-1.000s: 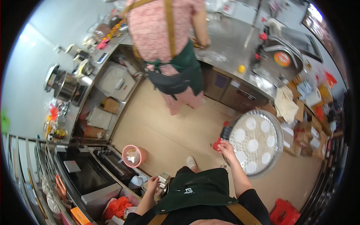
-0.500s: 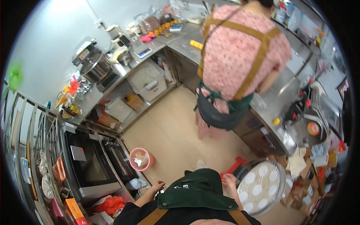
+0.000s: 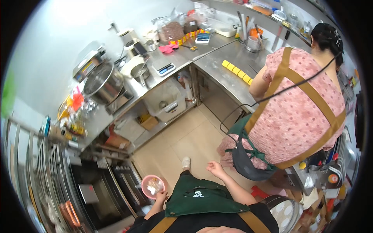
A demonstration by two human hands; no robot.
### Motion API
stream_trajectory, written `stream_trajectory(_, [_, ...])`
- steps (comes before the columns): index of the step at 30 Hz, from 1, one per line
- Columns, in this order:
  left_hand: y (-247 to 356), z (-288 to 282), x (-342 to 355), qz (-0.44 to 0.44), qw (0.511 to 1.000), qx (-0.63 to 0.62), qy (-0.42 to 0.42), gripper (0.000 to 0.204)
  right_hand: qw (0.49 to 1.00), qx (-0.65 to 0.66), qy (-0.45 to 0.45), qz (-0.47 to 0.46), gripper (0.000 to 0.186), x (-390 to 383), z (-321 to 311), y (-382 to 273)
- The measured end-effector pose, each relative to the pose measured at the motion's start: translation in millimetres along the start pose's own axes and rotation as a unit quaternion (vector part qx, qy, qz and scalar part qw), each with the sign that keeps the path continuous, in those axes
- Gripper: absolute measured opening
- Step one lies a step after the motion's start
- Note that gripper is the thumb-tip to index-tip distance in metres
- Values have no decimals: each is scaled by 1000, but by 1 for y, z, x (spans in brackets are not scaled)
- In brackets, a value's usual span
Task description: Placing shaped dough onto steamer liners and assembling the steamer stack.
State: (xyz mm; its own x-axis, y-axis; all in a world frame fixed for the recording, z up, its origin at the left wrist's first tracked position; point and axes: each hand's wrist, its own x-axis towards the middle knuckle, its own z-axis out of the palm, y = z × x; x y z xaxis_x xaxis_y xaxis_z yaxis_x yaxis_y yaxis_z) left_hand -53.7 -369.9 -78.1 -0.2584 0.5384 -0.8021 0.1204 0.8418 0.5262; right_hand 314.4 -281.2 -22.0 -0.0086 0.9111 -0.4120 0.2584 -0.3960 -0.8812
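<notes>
My left hand (image 3: 161,196) hangs beside the pink bin (image 3: 153,186), with its fingers curled in and nothing visible in them. To the right, my right hand (image 3: 216,170) reaches forward over the floor, fingers loosely bent and a little apart, holding nothing. It is near the skirt and dark apron of a co-worker (image 3: 291,112) who stands at the steel counter with their back to me. My green apron (image 3: 202,196) lies between my forearms. One of my shoes (image 3: 186,163) shows ahead on the floor.
A steel mixer bowl (image 3: 103,83), a small pot (image 3: 140,72) and a scale (image 3: 166,69) stand on the left counter. A yellow striped roll (image 3: 236,72) lies on the far counter. Ovens (image 3: 97,190) line my left; a round tray (image 3: 281,211) is at lower right.
I have moved forward, and the counters are nearer. The co-worker now appears further right. My right hand has swung forward away from the round tray; my left hand is now next to the pink bin.
</notes>
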Motion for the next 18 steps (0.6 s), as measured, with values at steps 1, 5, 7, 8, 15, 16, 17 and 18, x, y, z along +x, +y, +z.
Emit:
stream_trajectory(1, [36, -3, 14, 27, 999, 23, -4, 18, 1000, 18, 15, -6, 32, 24, 5, -8])
stream_trajectory(5, [154, -24, 94, 190, 971, 148, 7, 19, 995, 29, 63, 68, 34, 83, 26, -32])
stream_trajectory(7, [225, -21, 133, 269, 953, 140, 3, 22, 991, 106, 46, 65, 37, 110, 32, -48])
stream_trajectory(8, [256, -18, 152, 315, 937, 151, 8, 24, 993, 102, 25, 46, 40, 120, 29, -65])
stream_trajectory(15, [463, 100, 138, 460, 843, 265, -88, 34, 992, -16, 119, 37, 47, 201, -30, -139])
stream_trajectory(16, [480, 120, 126, 468, 822, 304, -115, 36, 992, -13, 121, 42, 47, 211, -41, -140])
stream_trajectory(17, [488, 137, 128, 491, 801, 315, -136, 39, 988, -42, 144, 24, 49, 228, -51, -145])
stream_trajectory(18, [499, 155, 133, 515, 777, 327, -158, 43, 983, -69, 169, 5, 50, 248, -62, -151])
